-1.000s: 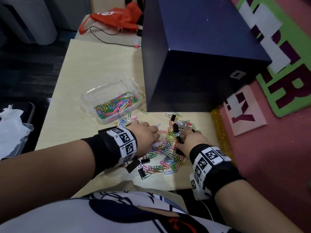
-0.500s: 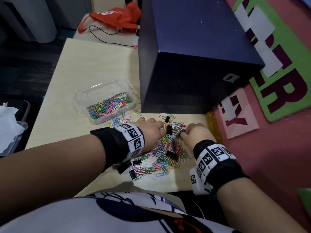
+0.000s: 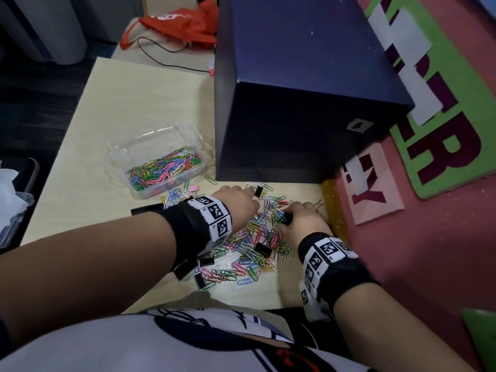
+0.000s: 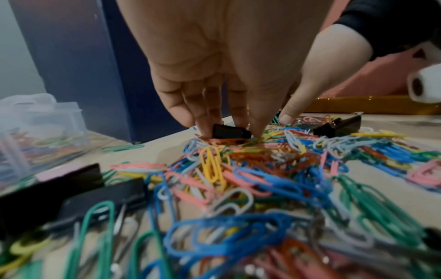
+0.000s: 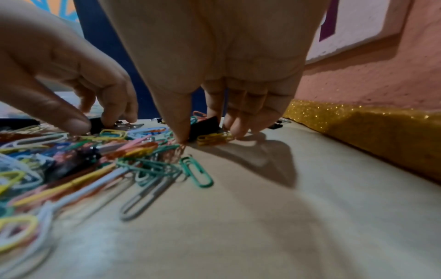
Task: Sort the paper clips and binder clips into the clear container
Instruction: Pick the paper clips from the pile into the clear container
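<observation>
Between each hand's grip sits a black binder clip (image 4: 230, 131).

The left hand (image 3: 243, 208) has reached farther forward to a black binder clip (image 3: 257, 191) by the box.

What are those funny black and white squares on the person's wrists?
Each wrist wears a wide black band wrapped with white blocks printed with black square code patterns, like little mazes. The left hand and right hand are bare: no gloves, no rings visible. The forearms are bare too, no sleeves. In the left wrist view, a small white cylinder sticks out by the right wrist band.
</observation>
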